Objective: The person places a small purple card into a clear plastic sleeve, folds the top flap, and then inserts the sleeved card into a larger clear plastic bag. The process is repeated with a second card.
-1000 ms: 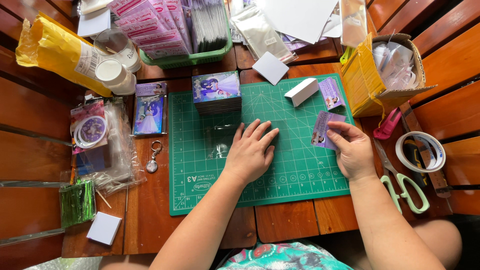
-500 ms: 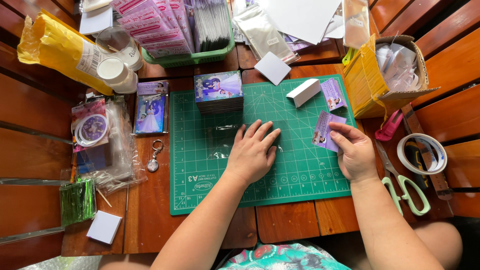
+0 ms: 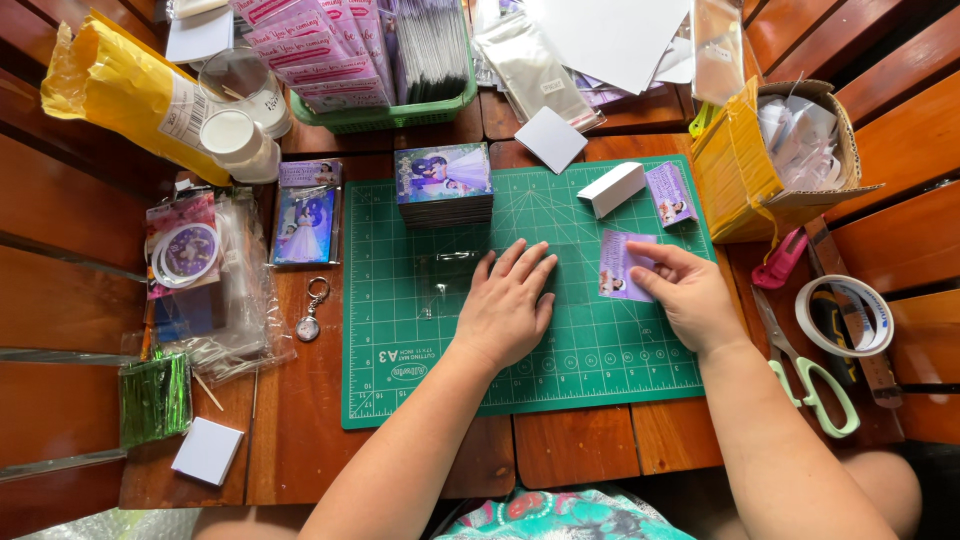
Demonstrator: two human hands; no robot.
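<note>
Brown wooden slats make up the table (image 3: pixel 300 430), and a green cutting mat (image 3: pixel 600 370) lies on top so the work has a flat, safe spot. I see the left hand (image 3: pixel 508 308) lying flat on the mat with its fingers spread, pressing down on a clear plastic sleeve (image 3: pixel 450 275), I think to keep it from sliding. It grips nothing. The right hand (image 3: pixel 690 295) is bent at the wrist, and its thumb and fingers pinch a small purple photo card (image 3: pixel 618 265) just beside the left hand. A stack of picture cards (image 3: pixel 443 183) sits at the top of the mat, close enough to reach. Green scissors (image 3: pixel 815 385) rest to the right.
</note>
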